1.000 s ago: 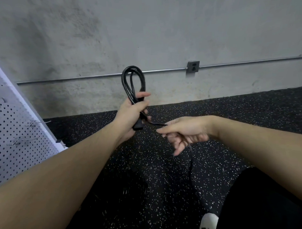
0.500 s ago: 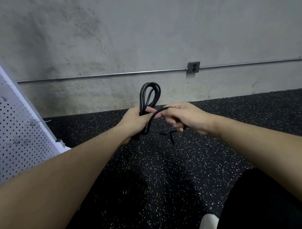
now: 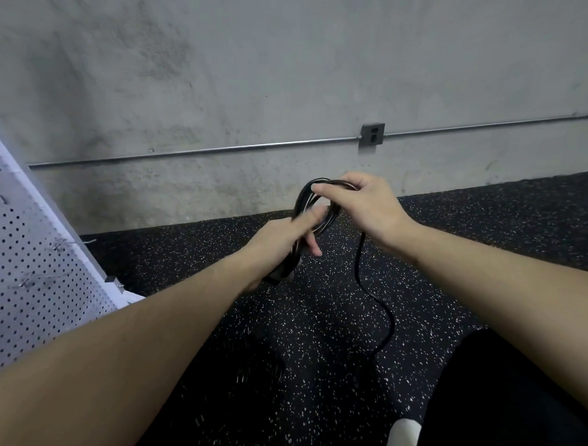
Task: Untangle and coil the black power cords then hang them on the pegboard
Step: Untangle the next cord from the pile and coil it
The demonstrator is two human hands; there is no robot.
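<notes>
1. Above a black rubber floor (image 3: 322, 322) flecked with white, both hands meet in the middle of the view, in front of a grey concrete wall (image 3: 247, 74).
2. The left hand (image 3: 280, 240) grips the bundled loops of the black cord (image 3: 300, 202), its thumb laid along the coil and its fingers curled round the strands; a dark plug end sticks out just below the heel of the hand.
3. The right hand (image 3: 362, 203) holds the top of the coil from above, thumb and fingers closed round the upper arc of the loops.
4. A loose tail of the cord drops from under the right hand, curves down over the floor and ends near the person's dark trouser leg (image 3: 512, 392) at lower right.
5. The pegboard (image 3: 31, 282) is white, stands at the left edge and leans away at an angle; a few small metal hooks (image 3: 28, 282) stick out of it, and the cord is well apart from it.
6. A thin metal conduit (image 3: 197, 152) runs level along the wall to a grey outlet box (image 3: 372, 135), then on to the right edge.
7. The wall is stained and mottled, darker at upper left, and meets the floor in a straight line behind the hands.
8. A white shoe tip (image 3: 403, 436) shows at the bottom edge, beside the trouser leg.
9. A dark patch on the floor below the left forearm is too dim to make out.
</notes>
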